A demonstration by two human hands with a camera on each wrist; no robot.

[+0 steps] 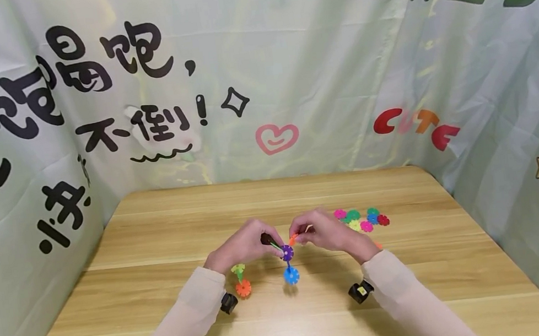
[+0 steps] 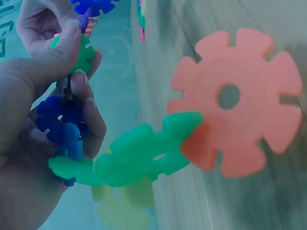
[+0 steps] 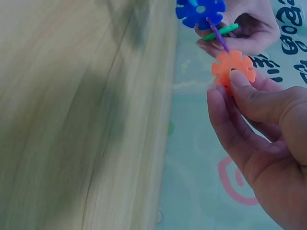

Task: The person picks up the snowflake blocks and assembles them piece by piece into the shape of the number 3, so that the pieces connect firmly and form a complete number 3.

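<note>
My left hand [image 1: 253,240] pinches a green notched plastic snowflake disc [image 2: 85,56] between thumb and fingers. From it runs a chain with a dark blue disc [image 2: 48,115], further green discs [image 2: 139,155] and an orange disc [image 2: 254,103] dangling at its end. A purple disc [image 1: 287,252] sits at the fingertips, with a blue disc [image 1: 292,275] hanging below. My right hand [image 1: 324,230] pinches another orange disc [image 3: 240,62] by thumb and fingers. In the right wrist view its rim meets the edge-on purple disc.
Loose discs in several colours, among them a dark red disc [image 1: 383,220] and a pink disc [image 1: 366,227], lie on the wooden table [image 1: 204,208] beyond the right hand. Another orange piece [image 1: 379,245] shows by the right wrist. A printed curtain [image 1: 330,89] stands behind the table.
</note>
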